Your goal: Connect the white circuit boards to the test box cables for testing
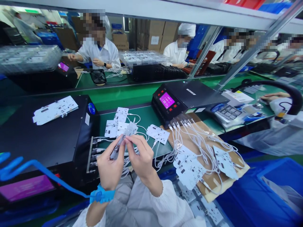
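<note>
Centre of frame: we hold a slim pale-grey circuit board (131, 129), long axis running lower left to upper right. Our left hand (109, 164) is nearer its lower-left end, fingers closed around it; our right hand (141, 154) pinches its right edge midway, fingers together. Flat white boards (121, 114) lie just beyond, on the green counter (143, 115).

Cannot see the middle of the board (115, 153), hidden by the left hand (109, 164) and right hand (141, 154). Cannot read the screen (167, 100) along the far box's (203, 91) left edge: too small. Cannot trace the cables (177, 140) tangled at the tabletop's (145, 110) near edge. Cannot see the cord (36, 162) or bin (255, 192) whole: cut at left and right.
</note>
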The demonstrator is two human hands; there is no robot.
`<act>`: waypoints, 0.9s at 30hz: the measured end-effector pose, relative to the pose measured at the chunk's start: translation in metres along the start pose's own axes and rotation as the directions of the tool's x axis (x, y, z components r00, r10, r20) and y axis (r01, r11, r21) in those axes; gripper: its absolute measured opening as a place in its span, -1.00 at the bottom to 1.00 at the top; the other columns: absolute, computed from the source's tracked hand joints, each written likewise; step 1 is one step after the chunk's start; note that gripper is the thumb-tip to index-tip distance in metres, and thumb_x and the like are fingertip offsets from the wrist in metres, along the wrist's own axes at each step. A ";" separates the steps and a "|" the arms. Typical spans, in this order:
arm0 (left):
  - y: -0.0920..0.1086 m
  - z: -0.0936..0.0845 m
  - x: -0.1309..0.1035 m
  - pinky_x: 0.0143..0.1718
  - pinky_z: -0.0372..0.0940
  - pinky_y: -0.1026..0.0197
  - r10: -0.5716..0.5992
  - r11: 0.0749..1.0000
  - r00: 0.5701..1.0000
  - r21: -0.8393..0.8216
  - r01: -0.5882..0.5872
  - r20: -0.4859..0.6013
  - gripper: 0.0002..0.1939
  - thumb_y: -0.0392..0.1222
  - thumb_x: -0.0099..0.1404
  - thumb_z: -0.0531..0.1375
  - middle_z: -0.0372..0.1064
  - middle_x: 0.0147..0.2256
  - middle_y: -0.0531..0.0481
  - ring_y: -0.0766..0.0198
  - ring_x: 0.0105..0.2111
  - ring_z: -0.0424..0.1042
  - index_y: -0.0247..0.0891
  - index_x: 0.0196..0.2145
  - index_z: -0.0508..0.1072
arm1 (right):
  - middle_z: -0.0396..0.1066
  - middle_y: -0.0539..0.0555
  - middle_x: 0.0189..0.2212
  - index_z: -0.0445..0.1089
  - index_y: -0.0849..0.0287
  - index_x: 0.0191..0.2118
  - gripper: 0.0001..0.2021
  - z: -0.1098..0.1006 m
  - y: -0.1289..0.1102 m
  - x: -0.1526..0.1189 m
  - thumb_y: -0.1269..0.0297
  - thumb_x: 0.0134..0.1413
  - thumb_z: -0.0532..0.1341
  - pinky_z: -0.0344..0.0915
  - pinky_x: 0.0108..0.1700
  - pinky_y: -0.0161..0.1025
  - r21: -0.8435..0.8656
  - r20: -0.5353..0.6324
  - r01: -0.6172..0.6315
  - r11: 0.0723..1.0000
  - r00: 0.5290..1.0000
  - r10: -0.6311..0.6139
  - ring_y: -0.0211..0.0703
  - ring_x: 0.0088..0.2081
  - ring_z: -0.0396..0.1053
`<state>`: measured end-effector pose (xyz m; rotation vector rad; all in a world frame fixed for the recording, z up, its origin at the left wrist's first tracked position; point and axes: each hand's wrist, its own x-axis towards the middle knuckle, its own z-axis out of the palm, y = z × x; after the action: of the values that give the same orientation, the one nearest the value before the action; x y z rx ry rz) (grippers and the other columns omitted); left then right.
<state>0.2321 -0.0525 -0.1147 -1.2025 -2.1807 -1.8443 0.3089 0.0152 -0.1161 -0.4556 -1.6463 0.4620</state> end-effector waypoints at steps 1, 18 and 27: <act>0.000 0.001 0.000 -0.11 0.57 0.22 0.031 1.000 1.000 0.006 -0.031 -0.002 -0.74 -0.10 0.37 0.32 0.65 -0.12 -0.06 0.13 -0.17 0.66 -0.21 -0.04 0.66 | 0.58 0.13 -0.21 0.49 0.17 -0.04 -0.81 0.000 0.000 -0.001 0.53 0.33 0.23 0.58 -0.10 -0.19 -0.008 -0.005 0.011 1.000 1.000 -0.011 -0.18 -0.16 0.55; -0.013 0.001 0.018 0.00 0.54 0.18 -0.060 0.993 0.997 -0.095 0.065 0.056 -0.73 -0.07 0.41 0.28 0.62 -0.04 -0.10 0.11 -0.04 0.62 -0.21 -0.02 0.63 | 0.56 0.12 -0.20 0.47 0.17 -0.02 -0.86 -0.010 0.019 0.001 0.41 0.36 0.24 0.52 -0.11 -0.18 -0.057 0.135 -0.042 0.997 0.990 0.050 -0.15 -0.17 0.54; -0.019 -0.006 0.024 0.17 0.45 0.09 -0.212 0.951 0.977 -0.231 0.208 0.007 -0.61 0.00 0.38 0.31 0.55 0.08 -0.17 0.04 0.11 0.54 -0.21 0.08 0.60 | 0.56 0.18 -0.10 0.50 0.18 0.04 -0.80 -0.023 0.058 -0.013 0.30 0.42 0.19 0.43 0.03 0.01 -0.261 0.400 -0.027 0.965 0.907 0.133 -0.01 -0.04 0.43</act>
<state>0.2017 -0.0445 -0.1165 -1.0131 -2.2098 -2.2368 0.3347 0.0578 -0.1560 -0.6479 -2.1196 0.4341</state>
